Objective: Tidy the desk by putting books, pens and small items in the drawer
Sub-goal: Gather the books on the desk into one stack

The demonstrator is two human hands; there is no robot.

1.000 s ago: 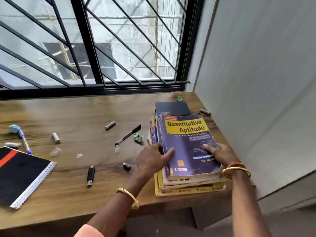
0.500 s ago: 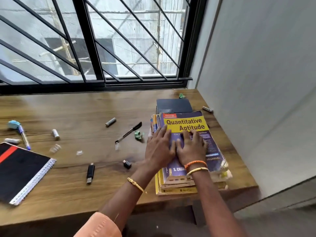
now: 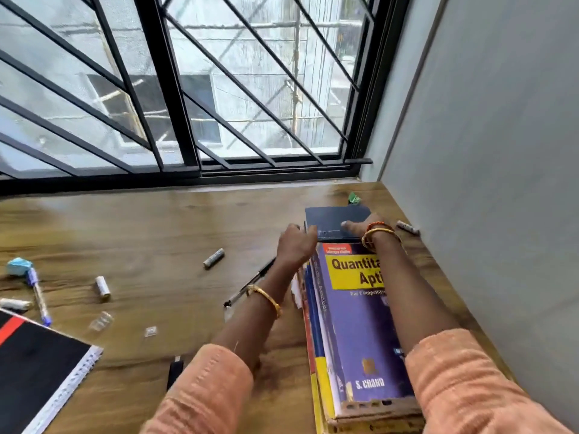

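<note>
A stack of books lies at the desk's right side, topped by a purple and yellow "Quantitative Aptitude" book (image 3: 360, 327). Beyond it a dark blue book (image 3: 336, 216) pokes out at the far end of the stack. My left hand (image 3: 297, 245) curls around that book's near left corner. My right hand (image 3: 360, 226) holds its right part, thumb on the cover. A black pen (image 3: 250, 284) lies left of the stack, partly under my left forearm. No drawer is in view.
Scattered on the wooden desk (image 3: 163, 233) are batteries (image 3: 214, 257) (image 3: 102, 288) (image 3: 407, 227), a blue marker (image 3: 39, 297), a black USB stick (image 3: 175, 371), a green scrap (image 3: 354, 198) and a black spiral notebook (image 3: 34, 374). A grey wall stands right, a barred window behind.
Both hands have left the purple book's cover and reached forward to the dark blue book at the far end. My head has come closer to the desk.
</note>
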